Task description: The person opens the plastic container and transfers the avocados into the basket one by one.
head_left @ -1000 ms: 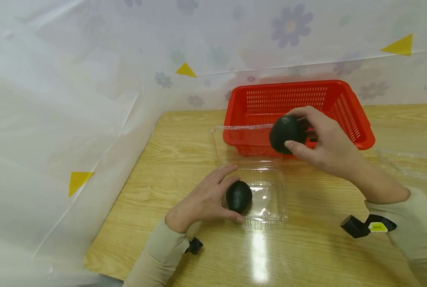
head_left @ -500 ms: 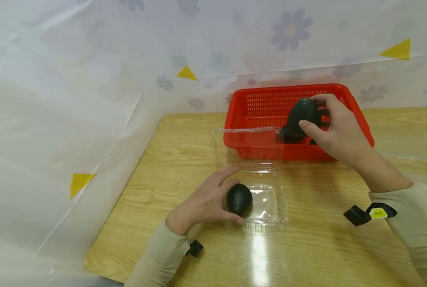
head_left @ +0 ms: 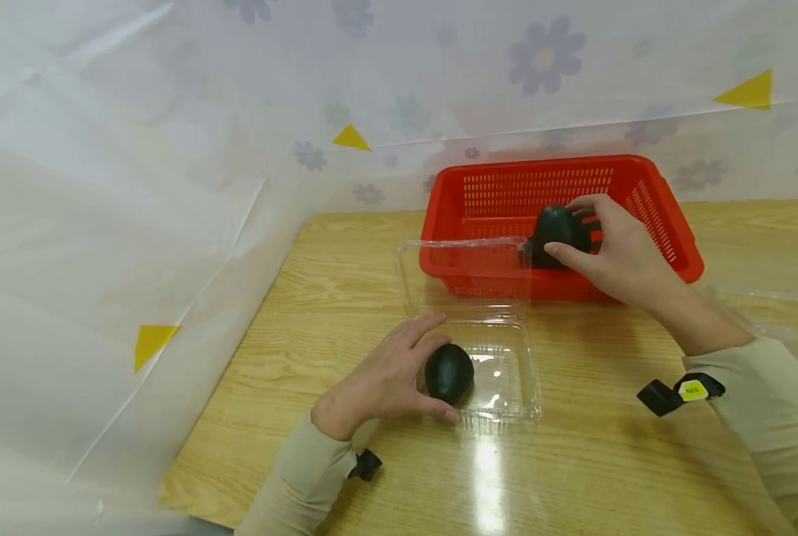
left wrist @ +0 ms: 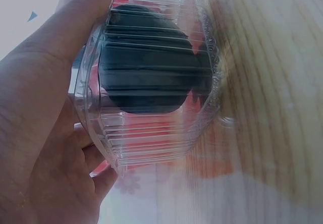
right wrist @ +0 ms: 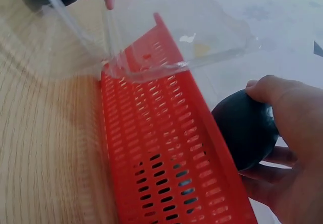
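In the head view my right hand (head_left: 623, 257) grips a dark green avocado (head_left: 555, 237) over the front rim of the red basket (head_left: 462, 195). Its thumb lies on the near side, the fingers behind. A second avocado (head_left: 449, 374) lies in the left part of a clear plastic clamshell container (head_left: 531, 391), whose lid stands raised toward the basket. My left hand (head_left: 388, 372) holds the container's left side, thumb and fingers curved about the avocado there. The left wrist view shows that avocado (left wrist: 146, 62) through the ribbed wall.
Dark shapes show through the basket's front holes (right wrist: 164, 183) in the right wrist view. Another clear plastic piece (head_left: 774, 313) lies at the right of the wooden table (head_left: 258, 372). Flower-printed sheeting (head_left: 399, 82) hangs behind the basket.
My right hand has carried its avocado right and back from above the container lid to the basket, rising and then dipping lower. My left hand stays at the container.
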`<action>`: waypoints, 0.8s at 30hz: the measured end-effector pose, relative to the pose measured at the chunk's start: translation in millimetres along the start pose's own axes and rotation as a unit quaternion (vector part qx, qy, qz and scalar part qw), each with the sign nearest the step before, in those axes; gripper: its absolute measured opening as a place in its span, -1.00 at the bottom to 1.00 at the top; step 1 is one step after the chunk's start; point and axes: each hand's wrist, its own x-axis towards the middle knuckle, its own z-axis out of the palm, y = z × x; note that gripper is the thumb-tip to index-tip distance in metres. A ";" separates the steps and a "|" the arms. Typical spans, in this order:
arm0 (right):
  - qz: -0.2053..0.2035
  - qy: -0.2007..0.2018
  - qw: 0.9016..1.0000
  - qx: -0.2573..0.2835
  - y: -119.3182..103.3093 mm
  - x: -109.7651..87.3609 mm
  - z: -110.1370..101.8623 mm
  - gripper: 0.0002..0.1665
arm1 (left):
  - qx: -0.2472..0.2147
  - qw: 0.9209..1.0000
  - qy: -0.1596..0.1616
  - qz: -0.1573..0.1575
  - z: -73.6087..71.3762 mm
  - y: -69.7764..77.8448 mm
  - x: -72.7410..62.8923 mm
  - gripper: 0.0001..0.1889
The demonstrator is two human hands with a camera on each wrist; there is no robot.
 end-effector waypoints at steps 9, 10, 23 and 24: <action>-0.030 -0.038 0.997 -0.051 16.7 2.8 2.8 -0.36 | -0.003 1.000 0.001 0.002 -0.8 0.6 1.0 0.07; -0.029 -0.049 0.997 -0.060 17.5 3.2 3.2 -0.37 | -0.003 1.000 0.003 0.003 -0.8 0.6 0.6 0.07; -0.026 -0.085 0.990 -0.112 20.4 3.9 9.5 -0.74 | -0.002 1.000 0.018 0.014 -0.8 0.1 -0.4 0.05; -0.031 -0.076 0.991 -0.108 21.1 2.9 10.1 -0.75 | -0.002 1.000 0.017 0.014 -0.4 0.0 -0.4 0.05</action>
